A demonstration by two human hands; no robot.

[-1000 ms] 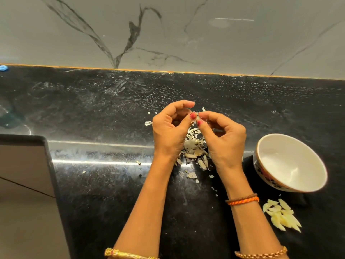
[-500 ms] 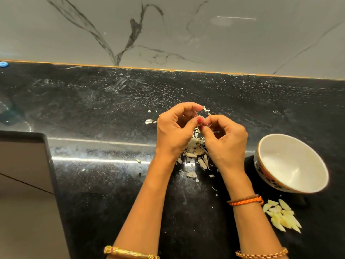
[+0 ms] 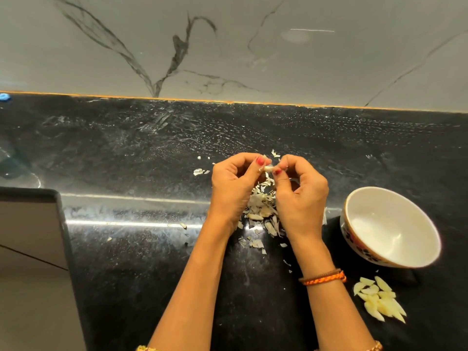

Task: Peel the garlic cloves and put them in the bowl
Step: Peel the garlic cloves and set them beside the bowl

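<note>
Head view, the only 1 supplied. I find both hands raised just above the black speckled stone counter [image 3: 141, 274]. The left hand [image 3: 234, 191] and the right hand [image 3: 301, 196] meet at their fingertips, and between them sits 1 small pale garlic clove with papery skin [image 3: 269, 168]. Each hand pinches an end of it, fingers curled tight; the grip is narrow and closed on the clove. I judge the step in hand to be stripping the skin, which looks part-loosened at the left end (the detail is small, so I hold this loosely).

Directly beneath the hands lies the heap of pale torn garlic skins [image 3: 260, 211], with stray flakes scattered around it. How many unpeeled cloves are mixed into that heap I cannot tell.

To the right stands the white round ceramic bowl with a patterned outer band [image 3: 354, 239]. Its inside shows nothing in it. Near the counter's front edge, just below the bowl, lies the cluster of peeled yellowish garlic cloves [image 3: 379, 302], roughly 10 pieces, apart from the bowl.

Assessment: peeling is well advanced, 1 clove is in work, and no transfer to the bowl has been made. That whole second part of the task remains outstanding.
</note>
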